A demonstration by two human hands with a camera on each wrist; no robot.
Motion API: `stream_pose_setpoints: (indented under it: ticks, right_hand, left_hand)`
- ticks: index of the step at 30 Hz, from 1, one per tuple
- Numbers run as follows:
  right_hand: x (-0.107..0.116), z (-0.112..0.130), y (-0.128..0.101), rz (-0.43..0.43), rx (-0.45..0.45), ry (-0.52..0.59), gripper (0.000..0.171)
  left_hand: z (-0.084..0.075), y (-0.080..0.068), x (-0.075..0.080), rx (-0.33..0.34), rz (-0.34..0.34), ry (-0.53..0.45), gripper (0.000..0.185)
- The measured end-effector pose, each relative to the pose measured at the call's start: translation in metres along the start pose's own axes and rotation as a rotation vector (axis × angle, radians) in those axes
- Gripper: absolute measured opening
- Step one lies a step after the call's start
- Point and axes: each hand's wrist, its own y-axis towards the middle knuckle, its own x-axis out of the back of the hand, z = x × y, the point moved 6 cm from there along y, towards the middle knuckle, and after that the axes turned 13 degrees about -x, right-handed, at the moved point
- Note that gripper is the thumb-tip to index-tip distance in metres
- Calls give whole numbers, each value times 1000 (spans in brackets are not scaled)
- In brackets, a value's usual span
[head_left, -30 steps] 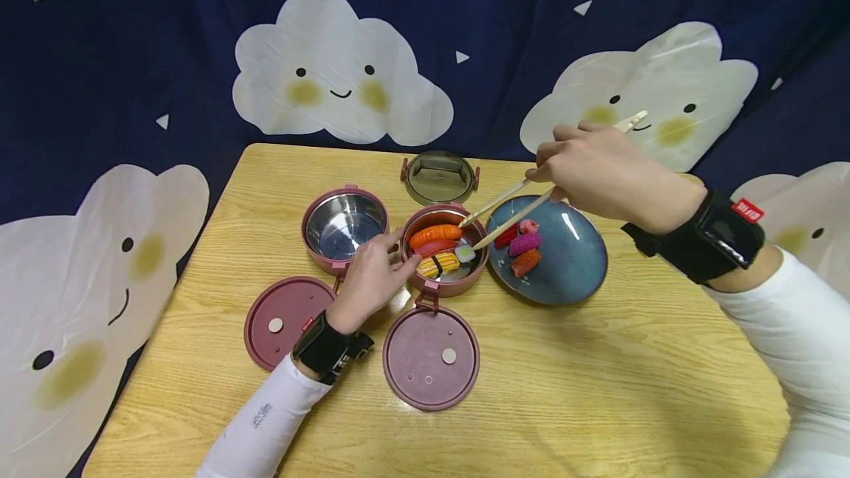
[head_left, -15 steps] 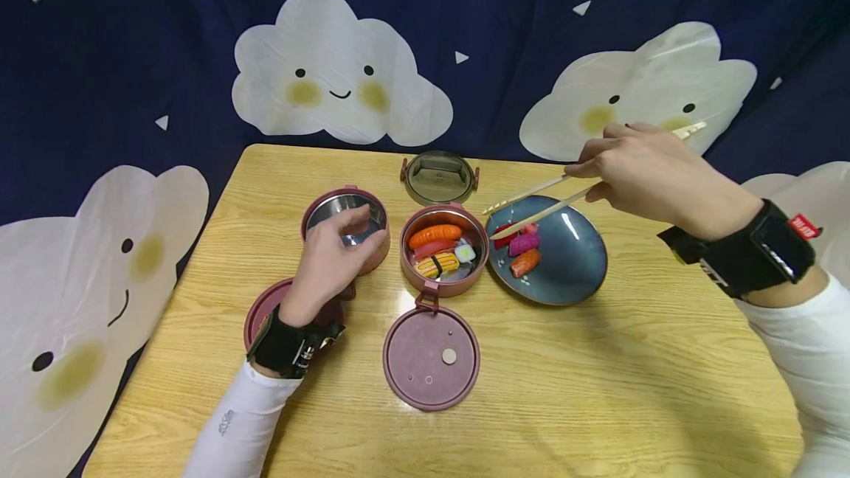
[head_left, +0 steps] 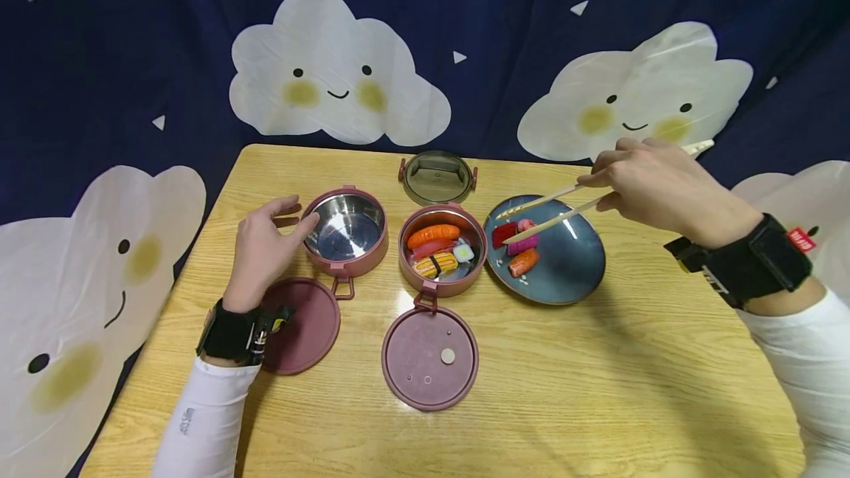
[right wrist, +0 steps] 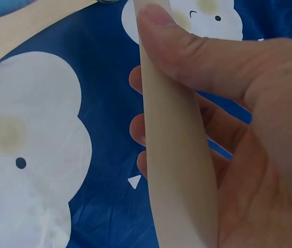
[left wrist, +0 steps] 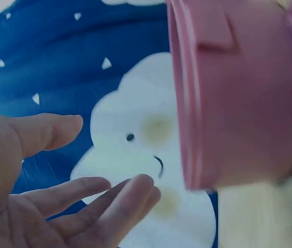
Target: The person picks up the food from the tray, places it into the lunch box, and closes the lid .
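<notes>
My right hand [head_left: 654,186] holds pale wooden tongs [head_left: 551,229], their tips spread above the left part of a blue plate [head_left: 571,264]. In the right wrist view, the thumb lies along the wide wooden face. Under the tongs on the plate are a red toy sushi piece [head_left: 502,234], a purple one [head_left: 527,246] and an orange one [head_left: 524,262]; a pink piece [head_left: 525,224] is partly hidden. My left hand [head_left: 262,253] hovers apart from the left pink, steel-lined food container [head_left: 361,264], fingers loosely spread and holding nothing.
A second pink container [head_left: 446,288] holds several toy sushi pieces, including an orange shrimp [head_left: 433,234] and a yellow piece [head_left: 435,264]. Two pink lids [head_left: 430,360] [head_left: 308,330] lie in front. A smoky lid with clasps [head_left: 437,177] is behind. A dark cloud-patterned curtain [head_left: 491,6] backs the table.
My left hand has left the filled container's side and moved left past the other container. My right hand has drawn the tongs right, from the filled container to over the plate.
</notes>
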Motion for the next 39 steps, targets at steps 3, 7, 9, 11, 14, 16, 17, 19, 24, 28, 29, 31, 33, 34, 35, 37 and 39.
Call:
stream_pose_setpoints:
  ticks: [3, 7, 9, 11, 14, 16, 17, 19, 24, 28, 29, 31, 33, 34, 35, 37, 39]
  right_hand:
    - [-3, 0, 0, 10, -6, -3, 46]
    - [-6, 1, -2, -12, 8, 3, 45]
    - [-8, 1, -2, -22, 13, 8, 44]
    - [-10, 1, -2, -22, 11, 11, 43]
    - [-13, 1, -1, -12, 2, 13, 43]
    - [-15, 0, 0, -3, -4, 8, 43]
    - [-15, 0, 1, 3, -8, 5, 43]
    - [-16, 0, 2, 11, -11, -1, 43]
    - [-19, 3, 6, 19, -6, -1, 43]
    - [-21, 6, 9, 20, 1, 9, 42]
    - [-21, 7, 10, 21, 2, 10, 41]
    - [-22, 8, 11, 24, 4, 4, 41]
    - [-23, 9, 13, 32, 1, -6, 42]
    - [-24, 10, 14, 37, -2, -11, 42]
    - [-24, 10, 15, 44, -6, -15, 42]
    - [-25, 12, 18, 52, -4, -25, 43]
    - [-26, 14, 20, 51, 8, -29, 42]
  left_hand:
    - [12, 0, 3, 26, 30, 19, 59]
    - [24, 2, 2, 41, 68, 25, 57]
    - [28, 3, -1, 52, 92, 25, 55]
    - [33, 4, -5, 67, 122, 29, 54]
    - [37, 6, -10, 81, 158, 31, 52]
    - [38, 6, -12, 81, 163, 28, 49]
    - [39, 7, -13, 75, 162, 27, 47]
    - [39, 6, -14, 68, 157, 22, 42]
    - [42, 5, -16, 76, 179, 16, 38]
    - [42, 4, -18, 85, 190, 17, 40]
    - [42, 4, -18, 88, 191, 18, 40]
    - [43, 4, -18, 94, 192, 15, 40]
    - [43, 4, -18, 101, 197, 6, 40]
    - [43, 4, -18, 104, 199, 2, 41]
    - [43, 4, -18, 105, 200, -1, 41]
    - [44, 4, -19, 107, 201, -4, 41]
    - [44, 4, -19, 110, 202, -3, 41]
